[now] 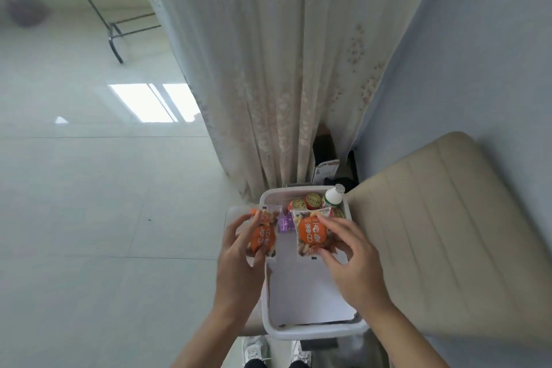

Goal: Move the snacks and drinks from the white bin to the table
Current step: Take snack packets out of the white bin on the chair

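Above the white bin (313, 332), the left hand (239, 251) has its grip clamped on the left packet (263, 237), the right hand (349, 257) on the right packet (312, 236); slick film pinched by fingertips may slip free.

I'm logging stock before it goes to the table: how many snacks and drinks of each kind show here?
Orange nut packets: 2
Purple packet: 1
Cans: 3, one half hidden
White bottle: 1
Total: 7

Bright soft daylight, window glare on the glossy floor (89, 188), wide-angle bending at edges, slightly soft focus
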Available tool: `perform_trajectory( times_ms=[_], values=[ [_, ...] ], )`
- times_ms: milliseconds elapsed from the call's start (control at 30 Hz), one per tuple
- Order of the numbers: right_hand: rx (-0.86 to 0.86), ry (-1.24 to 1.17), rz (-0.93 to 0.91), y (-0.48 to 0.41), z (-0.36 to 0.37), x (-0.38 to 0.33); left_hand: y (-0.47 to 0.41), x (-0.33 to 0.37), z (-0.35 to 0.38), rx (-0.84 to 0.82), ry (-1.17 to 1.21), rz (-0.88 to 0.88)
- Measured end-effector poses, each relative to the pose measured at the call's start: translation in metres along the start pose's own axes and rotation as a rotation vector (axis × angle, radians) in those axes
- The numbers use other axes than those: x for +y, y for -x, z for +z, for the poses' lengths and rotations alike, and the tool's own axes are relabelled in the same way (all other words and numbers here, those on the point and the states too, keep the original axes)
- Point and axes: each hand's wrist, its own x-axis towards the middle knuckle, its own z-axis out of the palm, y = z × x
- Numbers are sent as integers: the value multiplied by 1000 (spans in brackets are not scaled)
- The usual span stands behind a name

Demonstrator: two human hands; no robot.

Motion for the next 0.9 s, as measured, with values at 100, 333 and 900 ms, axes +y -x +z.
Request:
perform_trajectory(
  times_ms=[100,333,900],
  values=[
    [-26,-40,-78,-9,4,-51,3,30,-48,132,19,77],
    [-207,-230,-161,-12,50,-170,38,70,-174,413,26,175],
    [-728,-358,-384,208,317,-373,309,-11,-479,948,-133,71]
  ],
)
